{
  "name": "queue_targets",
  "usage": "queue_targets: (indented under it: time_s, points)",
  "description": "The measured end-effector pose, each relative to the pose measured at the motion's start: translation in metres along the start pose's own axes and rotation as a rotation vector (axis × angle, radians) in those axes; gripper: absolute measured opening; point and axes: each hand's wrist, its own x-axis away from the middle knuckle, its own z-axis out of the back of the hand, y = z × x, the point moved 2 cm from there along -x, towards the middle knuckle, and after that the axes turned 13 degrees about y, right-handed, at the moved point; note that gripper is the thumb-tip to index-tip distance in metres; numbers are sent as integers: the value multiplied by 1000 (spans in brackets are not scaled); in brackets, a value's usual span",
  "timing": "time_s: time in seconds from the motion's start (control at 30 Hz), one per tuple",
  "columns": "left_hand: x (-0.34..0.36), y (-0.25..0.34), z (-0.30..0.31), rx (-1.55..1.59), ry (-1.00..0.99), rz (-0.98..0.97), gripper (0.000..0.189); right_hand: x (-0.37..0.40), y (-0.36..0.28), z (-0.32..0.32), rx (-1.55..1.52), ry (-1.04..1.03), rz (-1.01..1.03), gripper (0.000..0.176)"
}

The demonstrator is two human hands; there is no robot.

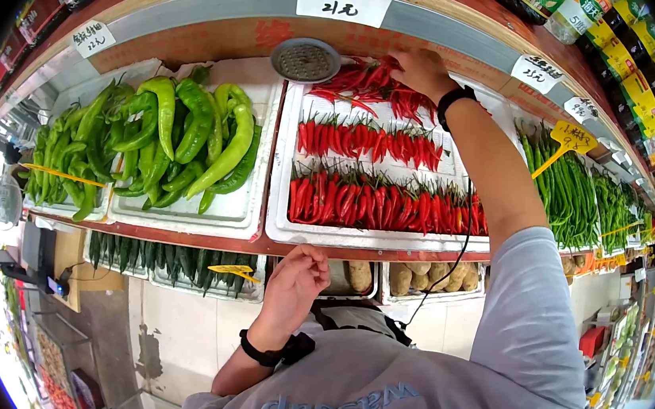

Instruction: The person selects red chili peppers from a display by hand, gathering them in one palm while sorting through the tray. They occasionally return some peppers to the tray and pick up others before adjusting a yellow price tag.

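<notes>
My right hand [420, 72], with a black band at its wrist, reaches to the back of a white foam tray [279, 191]. Its fingers are bent closed on red chili peppers [383, 68] at the edge of a loose heap [360, 88]; the fingertips are partly hidden. Nearer me, red chilies lie side by side in a short row [370, 143] and a longer, fuller row [387, 203], stems toward the back. My left hand [299, 285] hangs before my chest by the shelf edge, fingers curled together, nothing visible in them. A black watch [296, 350] is on that wrist.
A round grey dish [305, 60] sits at the tray's back left corner. Green peppers [191, 130] fill trays on the left, thin green chilies [565, 185] on the right. Potatoes [436, 276] and cucumbers [170, 258] lie below. A dark cable [463, 243] hangs across the tray's front.
</notes>
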Motion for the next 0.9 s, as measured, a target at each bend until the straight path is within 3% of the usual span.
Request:
queue_targets:
  time_s: [0.07,0.13,0.23,0.37,0.47,0.53,0.57,0.63,0.77,0.83,0.87,0.9]
  points:
    - [0,-2,0,-3,-6,0,10,-1,5,2,-49,12,-82,39]
    - [0,-3,0,-6,-12,1,10,-5,16,0,-12,140,-46,48]
    - [1,-3,0,-18,-7,-1,10,-7,27,3,-88,329,41,45]
    - [2,-4,0,-20,-4,4,10,-10,36,-3,-79,278,-2,41]
    - [1,-5,2,-23,-3,3,10,-14,37,0,-4,403,4,38]
    - [0,-6,2,-28,-11,8,10,-14,40,1,-103,103,-76,38]
    - [0,-6,3,-30,-14,10,10,-12,40,4,-99,103,-78,38]
    - [-1,-7,3,-32,-18,12,11,-5,37,4,-243,-129,-243,39]
    - [-1,-7,2,-18,-23,21,10,-12,48,-4,-350,-244,-383,44]
    - [-2,-7,2,-9,-26,24,10,-15,53,-7,-153,525,117,47]
    - [-2,-7,2,-7,-23,23,10,-14,58,-7,-150,524,116,47]
    - [-2,-6,2,-5,-18,21,10,-15,60,-1,-419,227,-217,41]
